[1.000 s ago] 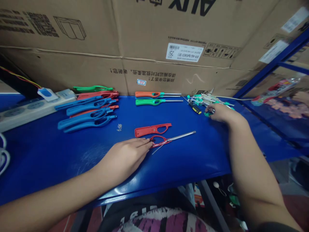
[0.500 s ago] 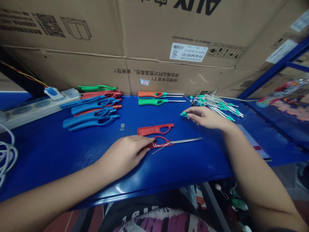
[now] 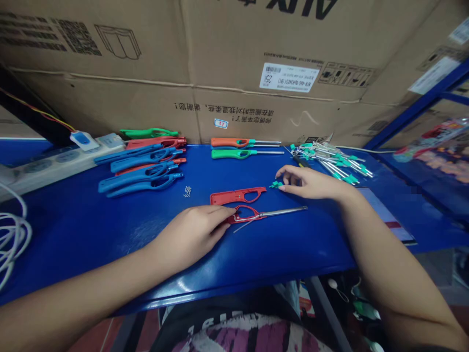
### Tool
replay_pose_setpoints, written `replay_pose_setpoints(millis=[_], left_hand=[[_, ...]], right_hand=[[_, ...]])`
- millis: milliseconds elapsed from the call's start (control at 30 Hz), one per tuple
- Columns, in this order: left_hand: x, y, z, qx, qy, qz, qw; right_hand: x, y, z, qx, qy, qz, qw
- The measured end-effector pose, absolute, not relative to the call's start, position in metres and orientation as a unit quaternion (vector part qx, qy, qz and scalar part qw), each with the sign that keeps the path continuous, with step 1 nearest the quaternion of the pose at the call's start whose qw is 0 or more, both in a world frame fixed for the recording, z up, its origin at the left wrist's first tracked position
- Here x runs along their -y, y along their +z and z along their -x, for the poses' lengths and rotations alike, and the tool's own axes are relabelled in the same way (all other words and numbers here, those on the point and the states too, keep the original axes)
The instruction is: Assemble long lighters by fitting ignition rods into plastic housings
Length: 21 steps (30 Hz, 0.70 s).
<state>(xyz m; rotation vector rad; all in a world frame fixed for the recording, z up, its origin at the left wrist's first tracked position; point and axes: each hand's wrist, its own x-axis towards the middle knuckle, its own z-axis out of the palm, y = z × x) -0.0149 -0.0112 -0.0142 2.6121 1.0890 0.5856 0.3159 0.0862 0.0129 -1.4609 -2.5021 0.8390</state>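
My left hand (image 3: pixel 200 222) is closed on the handle end of a red lighter shell half (image 3: pixel 244 214), pressing it to the blue table. A metal tube (image 3: pixel 284 211) extends to the right from this half, and a thin wire crosses below its trigger opening. Behind it lies the other red shell half (image 3: pixel 238 196), inner side up. My right hand (image 3: pixel 308 183) is open, thumb and index finger apart, beside a small green plastic part (image 3: pixel 275 185). The thumb tip is close to that part; whether they touch, I cannot tell.
Blue and red lighter shells (image 3: pixel 141 178) lie at the left beside a power strip (image 3: pixel 66 159). Small screws (image 3: pixel 187 191) sit near them. Two assembled lighters (image 3: pixel 234 154) lie at the back. Metal tubes with green parts (image 3: pixel 333 159) are heaped at back right, before a cardboard wall (image 3: pixel 227 78).
My right hand's fingers have parted from the green part, which now lies slightly lower and nearer the red shells. The left hand keeps its hold on the red shell half.
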Motion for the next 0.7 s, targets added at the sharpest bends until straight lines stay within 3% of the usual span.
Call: replay_pose_setpoints(millis=[367,700], left_hand=[[0.01,-0.013,0.015,-0.372,0.204,-0.895,0.139],[0.01,-0.013,0.015,-0.371,0.199,-0.896,0.141]], right_hand=[[-0.094,0.002,-0.313,0.851,0.147,0.499,0.069],[-0.094,0.0,-0.315,0.852,0.127,0.498,0.102]])
